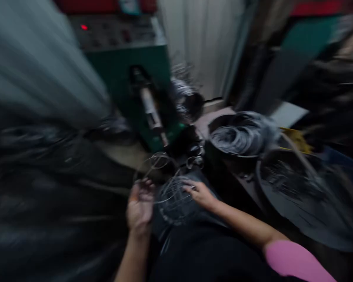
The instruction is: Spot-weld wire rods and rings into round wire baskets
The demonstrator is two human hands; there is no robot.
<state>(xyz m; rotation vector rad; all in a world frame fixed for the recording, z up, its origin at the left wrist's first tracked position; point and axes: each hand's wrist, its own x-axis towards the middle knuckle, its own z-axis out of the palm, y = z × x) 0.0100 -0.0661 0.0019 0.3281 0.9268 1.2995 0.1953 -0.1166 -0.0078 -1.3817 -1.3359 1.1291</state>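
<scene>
Wire rings [175, 201]: several, blurred, under right hand [201, 194]; left hand [140, 205] beside; both grips unclear.

Silvery-grey wire rings [173, 199], a green machine [114, 70] with a red light [84, 27], a pink sleeve [294, 258], silvery-grey coils [238, 135]

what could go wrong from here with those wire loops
The loops overlap, so they might tangle. The left hand and right hand look ungloved, so wire could scratch them. The green machine ahead shows a lit red light; if it is live, leaning in may be risky.
</scene>
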